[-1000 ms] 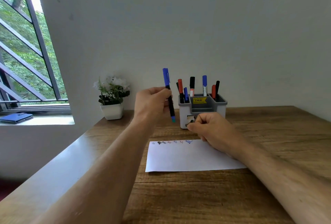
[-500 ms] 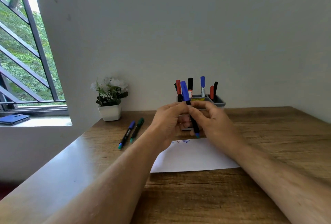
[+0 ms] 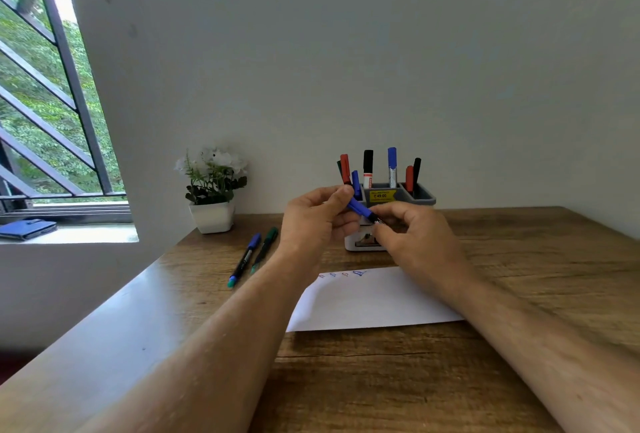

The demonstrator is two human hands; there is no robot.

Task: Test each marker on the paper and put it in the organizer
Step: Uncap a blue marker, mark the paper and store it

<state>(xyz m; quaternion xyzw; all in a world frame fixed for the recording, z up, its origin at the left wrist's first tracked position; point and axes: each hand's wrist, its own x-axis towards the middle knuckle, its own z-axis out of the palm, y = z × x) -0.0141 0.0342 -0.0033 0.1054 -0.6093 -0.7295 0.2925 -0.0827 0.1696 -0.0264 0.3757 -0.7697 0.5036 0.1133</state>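
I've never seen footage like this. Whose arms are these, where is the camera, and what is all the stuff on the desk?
There is no machine here: a person wears a wide-angle camera on the head, looking forward and down, so you see their own two arms. The left hand and right hand together hold a blue-capped marker, tilted, in front of a grey organizer that already has several markers standing in it. Below the hands lies a white paper with small test scribbles along its far edge. To the left, a blue marker and a green marker lie side by side on the wooden desk, beside a small potted plant.
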